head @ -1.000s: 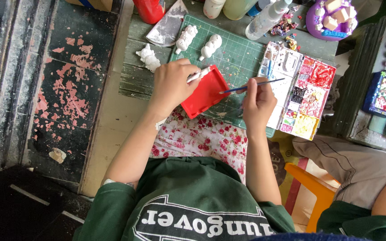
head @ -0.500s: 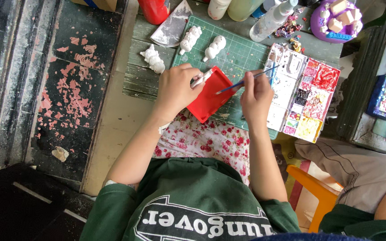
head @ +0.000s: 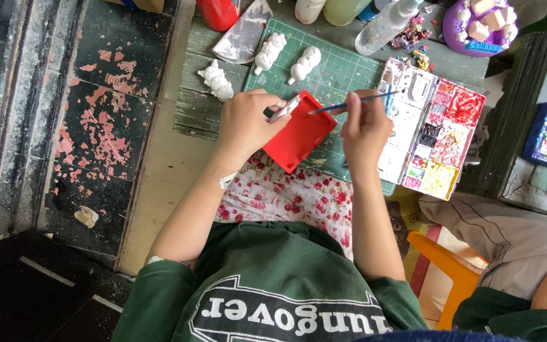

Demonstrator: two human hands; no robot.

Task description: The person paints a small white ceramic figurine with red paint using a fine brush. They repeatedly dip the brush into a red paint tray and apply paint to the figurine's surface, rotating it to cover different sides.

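Green cutting mat [head: 343, 66] underneath, my left hand [head: 248, 123] grips a red-painted piece [head: 299, 134]; right hand [head: 365, 126] pinches the paintbrush [head: 349, 104]; three white figurines [head: 305, 63] unpainted.

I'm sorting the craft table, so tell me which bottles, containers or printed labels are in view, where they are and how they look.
Red bottle: top edge, left of the green mat, plain red.
White squeeze bottle: top centre, lying tilted, clear-white.
Purple tub: top right, round, holding pale blocks.
Paint palette: right of the right hand, white, rectangular, many-coloured wells.
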